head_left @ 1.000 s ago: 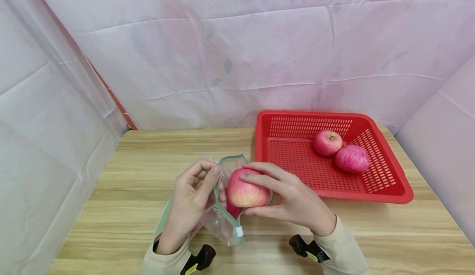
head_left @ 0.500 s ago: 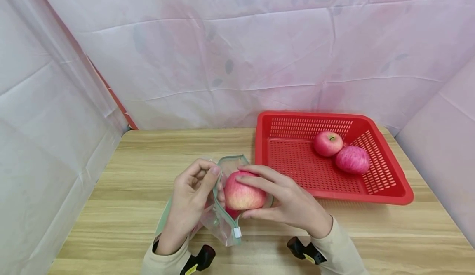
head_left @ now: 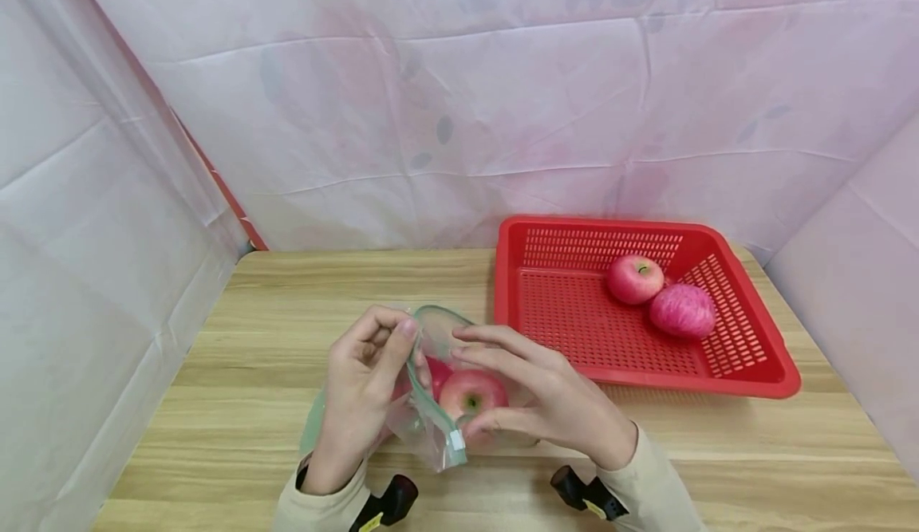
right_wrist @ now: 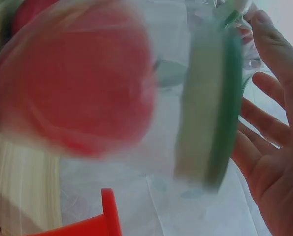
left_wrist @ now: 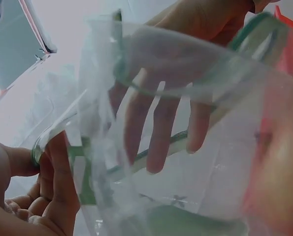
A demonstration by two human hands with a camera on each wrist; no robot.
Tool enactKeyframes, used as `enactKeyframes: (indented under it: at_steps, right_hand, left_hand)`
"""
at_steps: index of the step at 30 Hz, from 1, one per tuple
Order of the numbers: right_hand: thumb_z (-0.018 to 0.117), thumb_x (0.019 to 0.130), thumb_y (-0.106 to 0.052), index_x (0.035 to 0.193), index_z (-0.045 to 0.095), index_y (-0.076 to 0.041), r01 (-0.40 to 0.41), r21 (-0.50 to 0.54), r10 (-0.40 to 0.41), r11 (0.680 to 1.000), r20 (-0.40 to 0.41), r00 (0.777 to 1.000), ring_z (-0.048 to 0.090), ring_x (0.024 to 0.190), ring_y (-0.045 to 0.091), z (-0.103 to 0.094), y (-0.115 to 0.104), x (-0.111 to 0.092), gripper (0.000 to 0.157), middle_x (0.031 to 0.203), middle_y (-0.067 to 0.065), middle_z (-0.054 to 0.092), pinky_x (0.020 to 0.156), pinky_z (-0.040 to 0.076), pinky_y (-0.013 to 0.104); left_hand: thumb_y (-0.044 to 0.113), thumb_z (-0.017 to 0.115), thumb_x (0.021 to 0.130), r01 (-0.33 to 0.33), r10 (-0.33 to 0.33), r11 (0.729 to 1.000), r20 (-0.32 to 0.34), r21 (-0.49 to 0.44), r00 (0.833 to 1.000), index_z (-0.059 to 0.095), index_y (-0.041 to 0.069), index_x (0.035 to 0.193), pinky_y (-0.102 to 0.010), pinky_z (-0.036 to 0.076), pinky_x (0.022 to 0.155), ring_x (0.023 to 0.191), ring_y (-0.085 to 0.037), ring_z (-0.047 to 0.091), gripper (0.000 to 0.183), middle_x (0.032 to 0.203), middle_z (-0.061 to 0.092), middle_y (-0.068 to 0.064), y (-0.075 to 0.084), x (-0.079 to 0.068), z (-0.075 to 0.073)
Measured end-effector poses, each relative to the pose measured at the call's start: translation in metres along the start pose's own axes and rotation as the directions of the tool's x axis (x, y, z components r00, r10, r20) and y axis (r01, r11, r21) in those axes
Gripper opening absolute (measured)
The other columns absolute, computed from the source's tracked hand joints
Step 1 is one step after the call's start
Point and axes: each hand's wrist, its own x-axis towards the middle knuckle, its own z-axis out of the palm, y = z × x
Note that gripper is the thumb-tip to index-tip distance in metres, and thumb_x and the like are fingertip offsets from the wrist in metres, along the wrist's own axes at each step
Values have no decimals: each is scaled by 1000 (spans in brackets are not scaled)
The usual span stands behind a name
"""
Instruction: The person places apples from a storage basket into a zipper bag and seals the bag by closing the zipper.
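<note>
A clear zip bag (head_left: 424, 440) with a green-edged mouth and a white slider (head_left: 457, 439) lies on the table, its mouth apart. My left hand (head_left: 362, 392) pinches the left edge of that mouth between thumb and fingers. Inside the bag sits a pink-red apple (head_left: 475, 395), stem end up, beside another apple (head_left: 436, 372) partly covered by the bag edge. Over the mouth, my right hand (head_left: 549, 388) has its fingers spread with nothing between them. The right wrist view shows an apple (right_wrist: 82, 83) through the plastic, blurred.
To the right stands a red perforated basket (head_left: 500, 277) holding an apple (head_left: 635, 279) and another, pinker apple (head_left: 684, 311) against its right side. Pale cloth (head_left: 431, 117) hangs behind the wooden table (head_left: 266, 309) and on both sides.
The apple that my right hand held has gone down into the bag, and the fingers have let it go. My left hand still holds the bag's edge, having shifted slightly left.
</note>
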Motion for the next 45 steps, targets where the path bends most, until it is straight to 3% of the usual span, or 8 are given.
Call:
enactKeyframes:
  at_steps: [10, 18, 24, 28, 31, 34, 40, 45]
  right_hand:
    - [75, 95, -29, 127, 66, -2, 138, -5, -138, 990, -129, 982, 67, 92, 14, -16, 0, -1, 43, 128, 19, 64, 76, 50, 10]
    - [73, 96, -27, 120, 69, 4, 123, -110, -141, 986, -186, 972, 65, 117, 21, -47, 9, -11, 40, 122, 18, 68, 105, 48, 17]
    - [67, 99, -41, 121, 70, 1, 1, -231, -36, 973, -149, 988, 62, 119, 16, -82, 22, -20, 47, 121, 15, 70, 105, 45, 13]
    - [62, 99, -48, 124, 70, -3, -75, -301, 45, 951, -106, 993, 62, 106, 8, -104, 32, -23, 52, 122, 11, 69, 87, 46, 6]
    - [73, 95, -40, 128, 69, -7, -157, -349, 140, 924, -72, 987, 61, 109, 7, -119, 41, -26, 47, 126, 7, 68, 90, 45, 4]
    - [85, 84, -20, 131, 67, -11, -244, -394, 247, 886, -43, 968, 59, 122, 12, -132, 49, -27, 51, 129, 4, 67, 107, 36, 4]
    - [85, 81, -8, 131, 67, -15, -298, -469, 347, 831, 19, 938, 64, 110, 17, -150, 69, -24, 54, 128, 2, 67, 94, 39, 5]
    - [81, 88, -18, 133, 66, -13, -393, -498, 489, 773, 74, 869, 62, 122, 29, -162, 90, -21, 48, 130, 8, 67, 100, 50, 38]
  left_hand:
    - [-3, 49, 105, -61, 62, 998, -113, 19, 992, 57, -8, 98, -23, 54, 52, 57, -11, 62, 11, 73, 62, 4, 1, -2, -2]
    - [-1, 50, 105, -67, 54, 995, -159, -73, 986, 59, -2, 97, -21, 54, 51, 56, -10, 62, 13, 72, 62, 3, 6, 0, -4]
    - [0, 50, 105, -76, 63, 995, -187, -62, 980, 61, 2, 96, -23, 55, 49, 54, -11, 61, 14, 71, 62, 2, 13, 4, -9]
    - [1, 51, 105, -87, 73, 994, -197, -63, 978, 61, 3, 96, -23, 55, 48, 53, -12, 61, 14, 71, 62, 1, 17, 5, -11]
    - [-1, 51, 105, -102, 87, 993, -200, -66, 976, 61, 2, 96, -24, 55, 47, 53, -11, 61, 14, 71, 62, 1, 19, 6, -12]
    - [-2, 51, 104, -116, 100, 991, -200, -66, 975, 61, 0, 95, -24, 55, 45, 52, -11, 61, 14, 70, 63, 1, 21, 6, -13]
    - [-2, 51, 104, -133, 116, 988, -200, -72, 973, 60, -3, 95, -25, 54, 44, 51, -11, 61, 13, 69, 63, 0, 24, 8, -13]
    - [-2, 50, 105, -149, 131, 985, -180, -91, 975, 56, -11, 94, -28, 55, 44, 52, -13, 61, 15, 70, 63, -2, 28, 10, -13]
